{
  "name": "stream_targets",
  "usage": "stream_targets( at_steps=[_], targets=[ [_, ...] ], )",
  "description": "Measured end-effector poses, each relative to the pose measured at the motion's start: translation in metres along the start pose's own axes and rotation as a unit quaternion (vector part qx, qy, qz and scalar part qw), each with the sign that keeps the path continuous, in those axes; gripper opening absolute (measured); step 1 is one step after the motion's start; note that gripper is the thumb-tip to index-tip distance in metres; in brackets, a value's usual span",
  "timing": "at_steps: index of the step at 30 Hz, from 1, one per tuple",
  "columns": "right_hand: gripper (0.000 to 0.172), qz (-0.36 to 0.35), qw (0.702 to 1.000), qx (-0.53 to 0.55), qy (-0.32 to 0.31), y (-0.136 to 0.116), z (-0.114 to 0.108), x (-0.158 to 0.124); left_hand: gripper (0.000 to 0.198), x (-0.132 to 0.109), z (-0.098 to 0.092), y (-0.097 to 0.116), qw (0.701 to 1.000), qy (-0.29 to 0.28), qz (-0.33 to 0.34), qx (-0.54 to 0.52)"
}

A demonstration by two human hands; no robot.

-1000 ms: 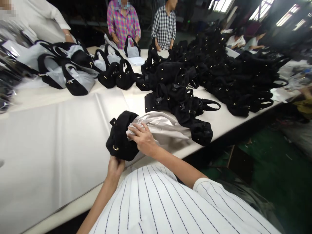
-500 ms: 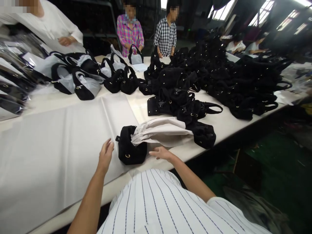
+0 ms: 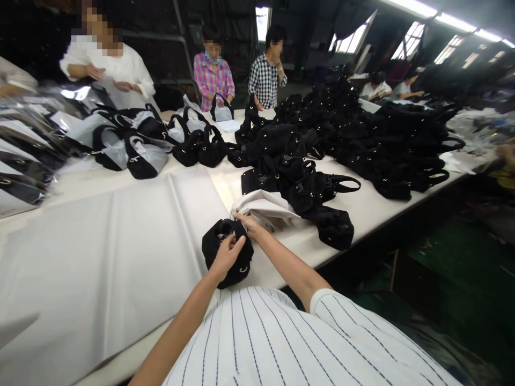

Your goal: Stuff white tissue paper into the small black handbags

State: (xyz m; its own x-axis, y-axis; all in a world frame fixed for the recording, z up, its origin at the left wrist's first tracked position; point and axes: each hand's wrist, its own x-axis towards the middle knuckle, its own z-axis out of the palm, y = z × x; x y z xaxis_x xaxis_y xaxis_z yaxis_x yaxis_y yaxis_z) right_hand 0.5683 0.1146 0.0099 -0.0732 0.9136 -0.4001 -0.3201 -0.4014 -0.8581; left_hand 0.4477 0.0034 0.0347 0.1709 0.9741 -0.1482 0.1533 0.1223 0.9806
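A small black handbag (image 3: 213, 252) with gold-coloured rings stands at the table's front edge, its dark mouth turned up. My left hand (image 3: 227, 256) is closed on the rim of this bag, fingertips at the opening. Just beyond the bag, my right hand (image 3: 248, 225) pinches the gathered end of a crumpled off-white sheet (image 3: 269, 206), which looks like paper. The sheet trails off to the right, towards another black bag (image 3: 336, 228). My right fingertips are partly hidden, so the exact grip is hard to see.
Flat pale sheets (image 3: 132, 252) cover the table to the left. A big heap of black bags (image 3: 350, 128) fills the back right. Wrapped bags (image 3: 147, 158) stand at the back left, near glossy packed ones (image 3: 24, 155). Several people stand or sit beyond the table.
Both hands have come from beside the bag onto it and the sheet. The sheet's end has left the bag's mouth, and the bag has turned. The camera view has shifted slightly.
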Motion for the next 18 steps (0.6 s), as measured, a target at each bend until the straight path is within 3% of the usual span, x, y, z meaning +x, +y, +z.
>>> stream_targets(
  at_steps=[3, 6, 8, 10, 12, 13, 15, 18],
  targets=[
    [0.035, -0.031, 0.992, -0.091, -0.077, -0.005, 0.024, -0.001, 0.060, -0.018, 0.032, 0.001, 0.989, -0.076, 0.006, -0.123],
    [0.041, -0.063, 0.952, -0.208, -0.217, -0.011, 0.033, -0.011, 0.058, -0.034, 0.033, 0.002, 0.974, -0.185, -0.015, -0.131],
    [0.039, -0.057, 0.928, -0.251, -0.271, -0.012, 0.031, -0.021, 0.052, -0.046, 0.012, 0.001, 0.974, -0.216, -0.021, -0.058],
    [0.037, -0.044, 0.918, -0.267, -0.290, -0.012, 0.023, -0.033, 0.042, -0.060, -0.023, -0.002, 0.970, -0.240, -0.017, 0.034],
    [0.038, -0.028, 0.917, -0.265, -0.295, -0.009, 0.014, -0.043, 0.028, -0.071, -0.062, -0.010, 0.957, -0.273, -0.053, 0.080],
    [0.038, -0.019, 0.916, -0.263, -0.304, -0.006, 0.011, -0.048, 0.024, -0.074, -0.081, -0.015, 0.961, -0.247, -0.088, 0.084],
    [0.035, -0.013, 0.902, -0.270, -0.337, 0.002, 0.009, -0.057, 0.030, -0.074, -0.112, -0.023, 0.981, -0.130, -0.142, 0.038],
    [0.024, -0.026, 0.855, -0.346, -0.386, 0.013, 0.014, -0.068, 0.049, -0.058, -0.129, -0.028, 0.990, 0.019, -0.119, -0.076]
  ],
)
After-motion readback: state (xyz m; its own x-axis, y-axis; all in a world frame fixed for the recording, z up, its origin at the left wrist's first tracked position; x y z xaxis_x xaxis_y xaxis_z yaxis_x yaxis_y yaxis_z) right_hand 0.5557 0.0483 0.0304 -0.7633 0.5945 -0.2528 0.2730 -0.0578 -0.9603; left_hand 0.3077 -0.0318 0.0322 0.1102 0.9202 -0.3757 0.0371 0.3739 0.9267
